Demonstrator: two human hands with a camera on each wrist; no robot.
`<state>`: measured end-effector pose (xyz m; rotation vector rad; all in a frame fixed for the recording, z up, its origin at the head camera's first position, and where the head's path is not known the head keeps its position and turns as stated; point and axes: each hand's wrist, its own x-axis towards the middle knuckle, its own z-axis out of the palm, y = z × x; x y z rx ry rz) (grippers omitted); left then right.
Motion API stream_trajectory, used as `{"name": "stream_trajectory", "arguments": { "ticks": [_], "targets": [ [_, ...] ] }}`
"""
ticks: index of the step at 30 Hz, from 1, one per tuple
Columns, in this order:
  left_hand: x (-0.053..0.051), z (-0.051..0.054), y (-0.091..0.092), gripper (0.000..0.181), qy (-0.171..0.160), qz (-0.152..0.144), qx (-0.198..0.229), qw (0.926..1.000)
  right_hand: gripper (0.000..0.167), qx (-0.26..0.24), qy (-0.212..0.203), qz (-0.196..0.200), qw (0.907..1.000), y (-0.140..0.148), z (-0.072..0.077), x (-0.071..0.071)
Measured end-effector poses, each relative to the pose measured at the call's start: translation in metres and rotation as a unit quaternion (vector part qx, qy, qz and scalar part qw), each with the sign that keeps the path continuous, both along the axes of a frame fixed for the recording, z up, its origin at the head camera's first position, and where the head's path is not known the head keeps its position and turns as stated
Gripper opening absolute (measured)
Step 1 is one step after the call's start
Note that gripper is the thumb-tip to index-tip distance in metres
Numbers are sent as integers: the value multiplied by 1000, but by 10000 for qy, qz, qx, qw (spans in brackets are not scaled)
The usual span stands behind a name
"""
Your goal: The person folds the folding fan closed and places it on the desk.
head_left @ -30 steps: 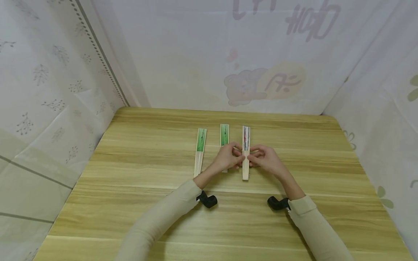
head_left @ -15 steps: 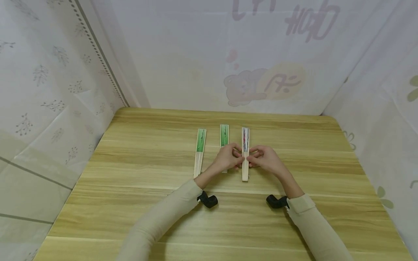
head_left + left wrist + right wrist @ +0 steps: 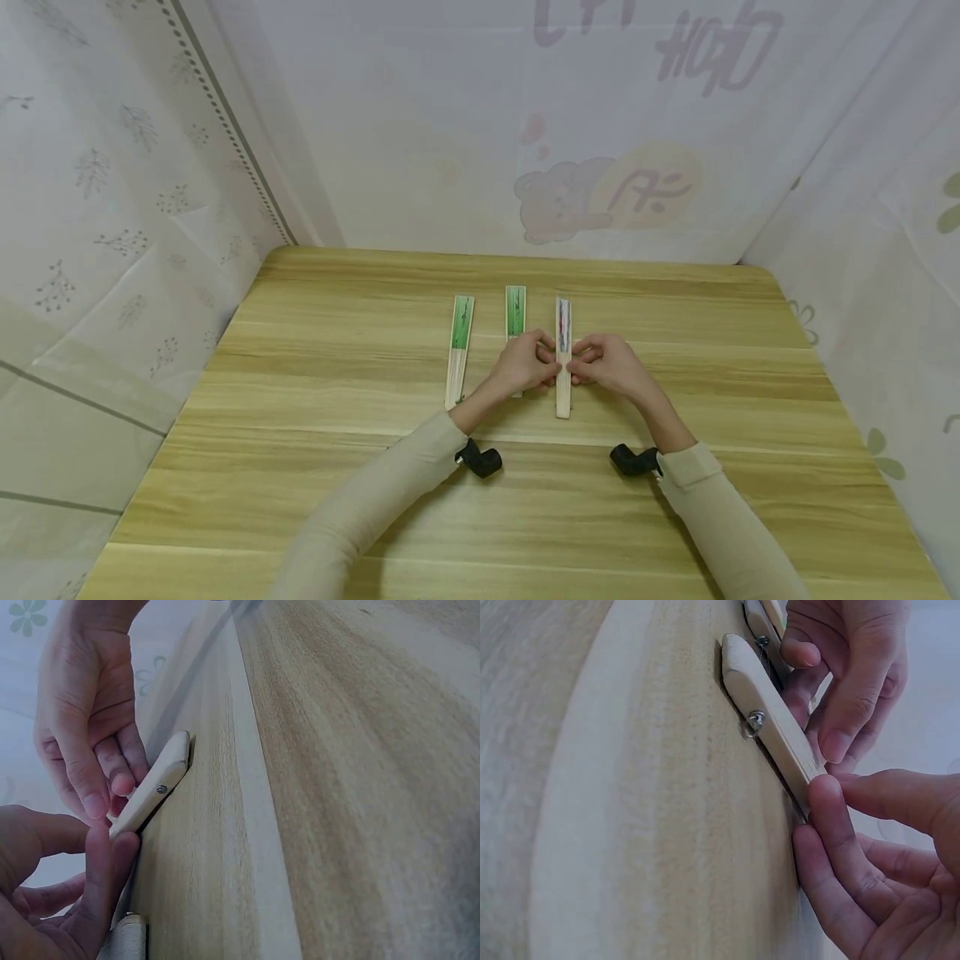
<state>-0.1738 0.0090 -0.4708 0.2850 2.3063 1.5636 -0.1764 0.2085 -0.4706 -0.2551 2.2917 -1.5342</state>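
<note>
A closed folding fan (image 3: 563, 392) with a white, grey and red printed leaf lies lengthwise between the two hands. From its left side the left hand (image 3: 521, 362) pinches the pale ribs near mid-length. The right hand (image 3: 611, 365) does the same from the right, thumb on the upper face. Up close in the right wrist view, the fan's handle end (image 3: 761, 697) shows a metal rivet with a small ring and lies at the tabletop. Partly hidden by the left hand is a closed green folding fan (image 3: 515, 310). Farther left lies another green folding fan (image 3: 462, 323), its lower end by the left wrist.
The wooden table (image 3: 300, 375) reaches back to a printed curtain (image 3: 420, 150), with more curtain on the left and right. Black camera mounts (image 3: 481, 460) stick out from the cuffs at both wrists.
The red-and-white fan has shifted slightly toward the person, its far end most clearly. Both hands keep nearly the same place on it. The two green fans have not moved.
</note>
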Motion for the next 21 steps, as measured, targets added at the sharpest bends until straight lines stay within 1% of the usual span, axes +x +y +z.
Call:
{"name": "stream_trajectory", "arguments": {
  "ticks": [7, 14, 16, 21],
  "targets": [
    [1, 4, -1, 29, -27, 23, -83, 10000, 36, -96, -56, 37, 9999, 0, 1, 1],
    [2, 6, -3, 28, 7, -65, -20, 10000, 33, -278, -36, 59, 9996, 4, 1, 5],
    [2, 7, -4, 28, 81, -116, -63, 9999, 32, -282, 13, 129, 9995, 5, 0, 5],
    [3, 14, -13, 26, 285, -262, -61, 9992, 31, -303, 318, 471, 9979, 10, -1, 8]
  ]
}}
